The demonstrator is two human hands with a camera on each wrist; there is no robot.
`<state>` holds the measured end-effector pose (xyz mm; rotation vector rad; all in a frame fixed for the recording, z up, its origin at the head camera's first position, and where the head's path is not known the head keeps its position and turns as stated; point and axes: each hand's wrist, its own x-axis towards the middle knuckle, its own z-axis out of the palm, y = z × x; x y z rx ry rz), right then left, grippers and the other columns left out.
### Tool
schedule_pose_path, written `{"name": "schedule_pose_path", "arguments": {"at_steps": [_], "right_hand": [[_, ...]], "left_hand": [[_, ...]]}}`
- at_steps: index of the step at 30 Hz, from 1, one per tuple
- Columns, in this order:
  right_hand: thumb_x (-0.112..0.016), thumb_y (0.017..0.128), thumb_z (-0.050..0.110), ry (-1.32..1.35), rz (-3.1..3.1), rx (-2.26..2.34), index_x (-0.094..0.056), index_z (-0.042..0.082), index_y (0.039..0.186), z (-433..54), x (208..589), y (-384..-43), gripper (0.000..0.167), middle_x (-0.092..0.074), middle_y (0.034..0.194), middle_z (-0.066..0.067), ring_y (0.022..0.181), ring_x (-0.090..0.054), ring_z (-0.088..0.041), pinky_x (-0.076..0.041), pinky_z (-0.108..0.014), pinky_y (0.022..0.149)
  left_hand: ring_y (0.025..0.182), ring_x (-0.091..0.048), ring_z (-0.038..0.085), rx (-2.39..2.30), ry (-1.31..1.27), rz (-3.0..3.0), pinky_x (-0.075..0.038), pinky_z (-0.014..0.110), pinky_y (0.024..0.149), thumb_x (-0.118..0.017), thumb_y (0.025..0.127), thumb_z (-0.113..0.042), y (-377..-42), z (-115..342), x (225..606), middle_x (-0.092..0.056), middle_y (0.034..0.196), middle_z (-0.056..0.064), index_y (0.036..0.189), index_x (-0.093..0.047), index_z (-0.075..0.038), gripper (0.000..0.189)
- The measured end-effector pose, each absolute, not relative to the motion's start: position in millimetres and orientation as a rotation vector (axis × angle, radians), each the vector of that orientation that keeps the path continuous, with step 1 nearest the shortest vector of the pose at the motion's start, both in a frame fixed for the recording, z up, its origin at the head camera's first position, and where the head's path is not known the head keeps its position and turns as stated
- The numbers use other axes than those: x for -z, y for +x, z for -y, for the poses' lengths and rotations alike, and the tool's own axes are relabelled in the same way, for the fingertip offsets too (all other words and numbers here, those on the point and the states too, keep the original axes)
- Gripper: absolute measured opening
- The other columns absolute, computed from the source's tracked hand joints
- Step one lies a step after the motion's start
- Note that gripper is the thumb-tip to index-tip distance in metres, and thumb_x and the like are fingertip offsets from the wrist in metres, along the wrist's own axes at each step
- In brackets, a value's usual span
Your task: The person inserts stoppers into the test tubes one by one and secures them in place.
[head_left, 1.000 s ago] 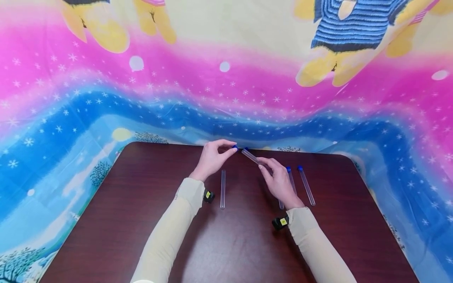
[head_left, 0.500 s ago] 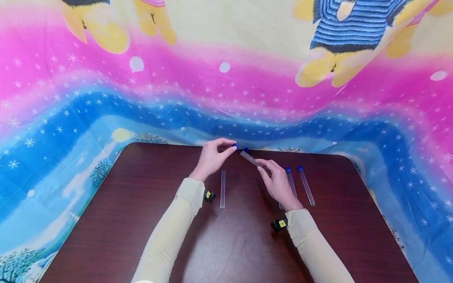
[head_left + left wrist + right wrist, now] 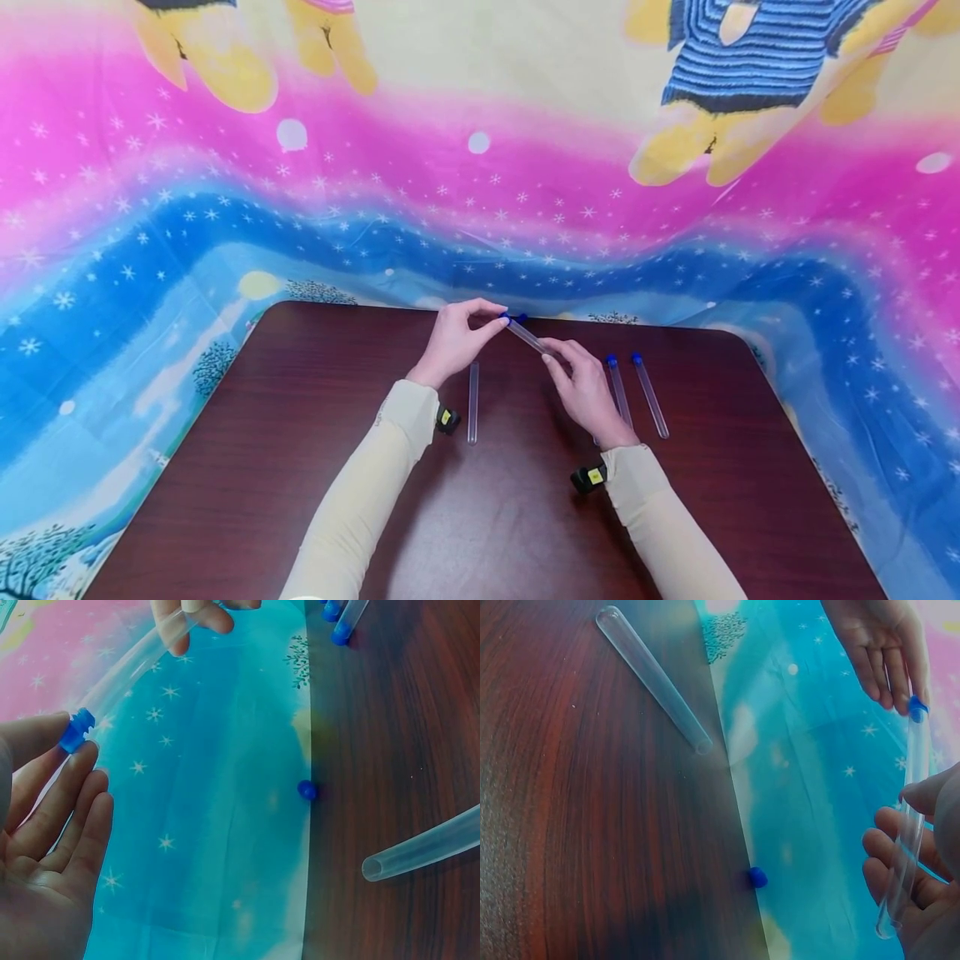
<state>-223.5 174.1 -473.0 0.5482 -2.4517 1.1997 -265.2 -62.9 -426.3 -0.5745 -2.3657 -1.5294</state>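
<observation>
My left hand (image 3: 457,342) pinches a blue cap (image 3: 76,731) between thumb and fingertips. The cap sits at the mouth of a clear test tube (image 3: 527,336), partly inside it in the right wrist view. Holding that tube near its closed end is my right hand (image 3: 588,387), with the tube slanting up to the left above the table's far edge. A second blue cap (image 3: 757,877) lies loose at that edge. Below the left hand, an uncapped test tube (image 3: 473,404) lies on the table.
Blue-capped test tubes, such as this one (image 3: 651,398), lie on the right of the dark wooden table (image 3: 450,533); some are partly hidden by the right hand. A patterned cloth (image 3: 420,208) hangs right behind the table's far edge.
The gap between cap and tube has closed: my left hand has shifted slightly right with the cap, which now meets the tube's mouth. The tube has moved slightly left.
</observation>
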Motion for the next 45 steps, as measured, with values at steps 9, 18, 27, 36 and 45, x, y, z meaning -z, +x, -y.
{"name": "schedule_pose_path", "arguments": {"at_steps": [9, 18, 27, 36, 45], "right_hand": [[-0.065, 0.101, 0.014, 0.533, 2.45, -1.207, -0.069, 0.014, 0.129, -170.2, 472.9, -220.5, 0.027, -0.066, 0.108, 0.0, 0.082, -0.057, -0.015, -0.05, -0.033, 0.068], [-0.064, 0.102, 0.017, 0.535, 2.436, -1.205, -0.069, 0.014, 0.129, -167.5, 474.5, -219.1, 0.027, -0.067, 0.109, 0.0, 0.084, -0.057, -0.015, -0.05, -0.034, 0.069], [-0.064, 0.102, 0.016, 0.536, 2.42, -1.21, -0.07, 0.014, 0.127, -165.7, 474.6, -217.2, 0.026, -0.067, 0.107, 0.001, 0.084, -0.057, -0.014, -0.05, -0.034, 0.07], [-0.064, 0.102, 0.015, 0.506, 2.398, -1.212, -0.069, 0.013, 0.128, -164.5, 477.0, -217.7, 0.026, -0.066, 0.106, 0.001, 0.082, -0.057, -0.014, -0.048, -0.032, 0.067], [-0.065, 0.102, 0.013, 0.486, 2.376, -1.223, -0.069, 0.011, 0.128, -161.9, 477.6, -217.0, 0.027, -0.066, 0.105, -0.001, 0.082, -0.057, -0.015, -0.05, -0.032, 0.067]], "left_hand": [[0.086, -0.068, 0.006, 1.53, -0.552, 2.349, -0.053, 0.03, 0.077, -0.075, 0.095, -0.03, -266.3, 61.6, 430.8, -0.075, 0.1, -0.009, 0.111, -0.08, -0.019, 0.019], [0.088, -0.069, 0.009, 1.644, -0.536, 2.354, -0.055, 0.032, 0.08, -0.07, 0.1, -0.027, -266.6, 62.7, 429.2, -0.074, 0.106, -0.004, 0.116, -0.078, -0.011, 0.024], [0.097, -0.065, 0.009, 1.523, -0.512, 2.363, -0.052, 0.031, 0.083, -0.069, 0.1, -0.031, -268.5, 59.7, 434.9, -0.075, 0.106, -0.005, 0.115, -0.08, -0.016, 0.024], [0.108, -0.066, 0.011, 1.446, -0.535, 2.315, -0.051, 0.032, 0.091, -0.069, 0.1, -0.03, -263.8, 55.7, 438.1, -0.074, 0.112, -0.004, 0.121, -0.078, -0.019, 0.025], [0.106, -0.067, 0.005, 1.507, -0.437, 2.19, -0.053, 0.031, 0.086, -0.072, 0.097, -0.032, -261.7, 46.8, 444.7, -0.075, 0.108, -0.008, 0.115, -0.08, -0.021, 0.022]]}}
